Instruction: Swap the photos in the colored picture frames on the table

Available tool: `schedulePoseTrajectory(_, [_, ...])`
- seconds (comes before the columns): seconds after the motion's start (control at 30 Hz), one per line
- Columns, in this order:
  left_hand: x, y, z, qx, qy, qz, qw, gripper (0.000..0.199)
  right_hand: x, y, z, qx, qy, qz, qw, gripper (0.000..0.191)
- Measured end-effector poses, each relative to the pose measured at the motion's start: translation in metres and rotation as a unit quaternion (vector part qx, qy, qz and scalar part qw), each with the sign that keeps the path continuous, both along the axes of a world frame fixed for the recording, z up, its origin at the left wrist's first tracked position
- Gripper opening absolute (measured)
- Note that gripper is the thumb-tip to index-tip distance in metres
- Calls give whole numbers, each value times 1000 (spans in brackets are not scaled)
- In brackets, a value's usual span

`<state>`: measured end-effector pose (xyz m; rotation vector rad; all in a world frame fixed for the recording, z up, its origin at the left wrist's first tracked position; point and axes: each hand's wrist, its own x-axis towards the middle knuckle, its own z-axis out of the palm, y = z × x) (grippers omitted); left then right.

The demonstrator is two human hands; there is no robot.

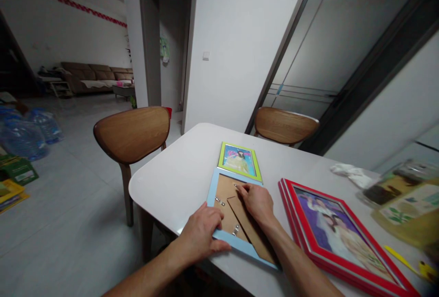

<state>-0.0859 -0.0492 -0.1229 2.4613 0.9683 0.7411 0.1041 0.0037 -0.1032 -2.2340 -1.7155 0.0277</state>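
Head view, left to right: three picture frames and two bare hands on a white table (161, 173). The left hand (202, 233) lies open on a face-down blue frame (236, 246). The right hand (255, 203) rests its fingertips on the frame's brown backing (224, 192), any grip hard to make out. A green frame (239, 160) lies just beyond; a red frame (306, 237) lies right, its lower corner cut off.

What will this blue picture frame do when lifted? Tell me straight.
The blue picture frame looks stiff and fairly light, with a thin, flat profile. Its brown easel strut may swing loose if hinged at the top. Lying flat on the white table, it seems unlikely to roll or tip.
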Motion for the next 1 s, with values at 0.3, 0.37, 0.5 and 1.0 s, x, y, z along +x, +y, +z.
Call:
schedulePoseTrajectory(0.3, [0,0,2,-4,-1,0,1000,37,7,15,-3,-13,-20,-56,998,36])
schedulePoseTrajectory(0.37, [0,-1,4,-8,1,0,1000,37,6,20,-4,-12,-17,-47,999,34])
schedulePoseTrajectory(0.5, [0,-1,8,-18,4,-2,1000,36,0,26,-6,-10,-11,-25,1000,32])
schedulePoseTrajectory(1.0, [0,-5,12,-16,18,10,1000,35,-3,48,-8,-26,59,-62,996,23])
